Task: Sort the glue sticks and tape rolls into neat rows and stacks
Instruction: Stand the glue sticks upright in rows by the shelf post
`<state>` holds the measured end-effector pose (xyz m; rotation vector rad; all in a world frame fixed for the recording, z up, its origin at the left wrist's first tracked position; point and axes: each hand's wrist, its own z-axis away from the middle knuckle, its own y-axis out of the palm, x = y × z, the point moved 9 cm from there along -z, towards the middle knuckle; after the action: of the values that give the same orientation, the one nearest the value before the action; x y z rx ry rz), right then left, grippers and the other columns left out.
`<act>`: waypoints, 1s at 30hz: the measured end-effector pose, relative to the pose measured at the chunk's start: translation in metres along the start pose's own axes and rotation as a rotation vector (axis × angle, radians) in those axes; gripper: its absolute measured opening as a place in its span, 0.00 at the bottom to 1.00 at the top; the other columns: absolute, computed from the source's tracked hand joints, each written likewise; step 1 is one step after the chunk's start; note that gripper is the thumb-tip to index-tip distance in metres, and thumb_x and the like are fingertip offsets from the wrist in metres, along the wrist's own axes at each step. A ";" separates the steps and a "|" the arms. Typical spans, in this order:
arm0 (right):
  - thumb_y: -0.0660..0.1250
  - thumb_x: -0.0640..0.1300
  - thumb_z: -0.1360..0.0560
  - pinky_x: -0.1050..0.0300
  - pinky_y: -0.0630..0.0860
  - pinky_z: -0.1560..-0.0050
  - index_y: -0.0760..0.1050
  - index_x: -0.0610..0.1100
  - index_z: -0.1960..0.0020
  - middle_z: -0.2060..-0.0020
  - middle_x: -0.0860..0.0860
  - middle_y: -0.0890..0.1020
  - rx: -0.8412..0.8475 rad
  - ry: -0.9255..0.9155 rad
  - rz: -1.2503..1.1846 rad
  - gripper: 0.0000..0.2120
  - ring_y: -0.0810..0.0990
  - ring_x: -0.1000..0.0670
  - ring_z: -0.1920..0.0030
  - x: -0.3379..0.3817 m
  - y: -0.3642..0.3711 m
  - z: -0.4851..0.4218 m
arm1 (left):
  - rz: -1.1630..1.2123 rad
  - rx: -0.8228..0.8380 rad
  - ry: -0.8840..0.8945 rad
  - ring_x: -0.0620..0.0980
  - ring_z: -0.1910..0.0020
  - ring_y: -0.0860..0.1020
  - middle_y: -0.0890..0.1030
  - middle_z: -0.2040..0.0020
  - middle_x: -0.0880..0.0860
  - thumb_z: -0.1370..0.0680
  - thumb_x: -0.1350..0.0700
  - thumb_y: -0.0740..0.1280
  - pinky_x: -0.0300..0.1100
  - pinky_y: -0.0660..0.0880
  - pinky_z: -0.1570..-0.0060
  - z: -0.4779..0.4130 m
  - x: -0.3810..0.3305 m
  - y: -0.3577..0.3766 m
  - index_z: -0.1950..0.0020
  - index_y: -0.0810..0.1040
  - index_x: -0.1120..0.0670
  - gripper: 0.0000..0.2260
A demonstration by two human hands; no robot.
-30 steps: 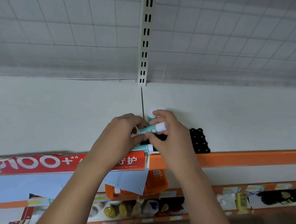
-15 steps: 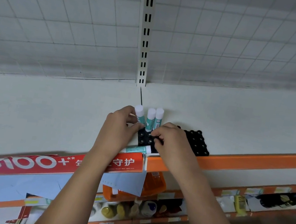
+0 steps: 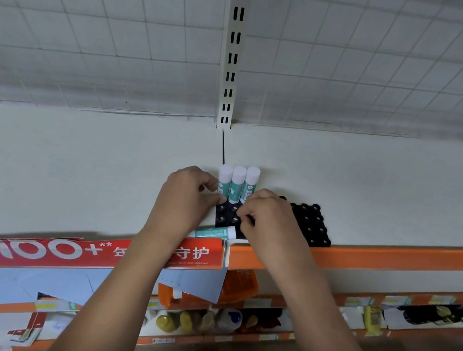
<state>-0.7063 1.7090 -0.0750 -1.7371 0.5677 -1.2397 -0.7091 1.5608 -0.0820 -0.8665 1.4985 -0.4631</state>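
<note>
Your shelf (image 3: 72, 174): pale, bare to the far left and far right, bounded near by an orange lip (image 3: 393, 258) and far by a wire grid back (image 3: 95, 32). Three glue sticks (image 3: 237, 184) lie side by side, touching, white caps far, just beyond a black studded block (image 3: 310, 224). Your left hand (image 3: 186, 201) pinches the leftmost stick; your right hand (image 3: 271, 221) curls at the rightmost stick's near end, grip unclear. A fourth glue stick (image 3: 212, 231) lies crosswise against the near lip.
</note>
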 end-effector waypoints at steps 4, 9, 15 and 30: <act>0.65 0.33 0.25 0.52 0.77 0.51 0.82 0.33 0.56 0.51 0.45 0.78 -0.002 -0.007 0.005 0.07 0.79 0.47 0.55 -0.001 0.002 -0.001 | -0.084 0.037 -0.034 0.47 0.59 0.74 0.80 0.56 0.50 0.28 0.52 0.75 0.39 0.66 0.61 -0.004 -0.001 0.003 0.57 0.84 0.53 0.05; 0.66 0.34 0.24 0.58 0.78 0.49 0.83 0.39 0.50 0.51 0.48 0.80 -0.020 -0.048 -0.029 0.08 0.80 0.50 0.54 -0.001 -0.003 0.002 | -0.121 0.045 -0.015 0.50 0.50 0.77 0.80 0.45 0.52 0.26 0.50 0.72 0.41 0.72 0.52 0.012 -0.003 -0.001 0.43 0.82 0.56 0.15; 0.66 0.41 0.23 0.71 0.71 0.48 0.82 0.47 0.44 0.50 0.55 0.80 -0.057 -0.094 -0.126 0.10 0.76 0.60 0.50 -0.002 -0.010 0.014 | 0.063 0.327 0.036 0.37 0.56 0.78 0.81 0.55 0.38 0.29 0.42 0.73 0.37 0.76 0.57 0.043 -0.011 -0.014 0.53 0.83 0.42 0.08; 0.68 0.38 0.25 0.76 0.70 0.51 0.79 0.49 0.40 0.53 0.60 0.75 0.035 -0.164 -0.229 0.15 0.75 0.66 0.53 0.007 -0.008 0.030 | -0.019 0.242 0.092 0.43 0.54 0.77 0.82 0.51 0.43 0.24 0.52 0.71 0.42 0.76 0.54 0.052 -0.024 -0.004 0.46 0.83 0.45 0.07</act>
<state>-0.6776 1.7195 -0.0679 -1.8926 0.2551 -1.2394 -0.6589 1.5870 -0.0700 -0.6773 1.4824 -0.6905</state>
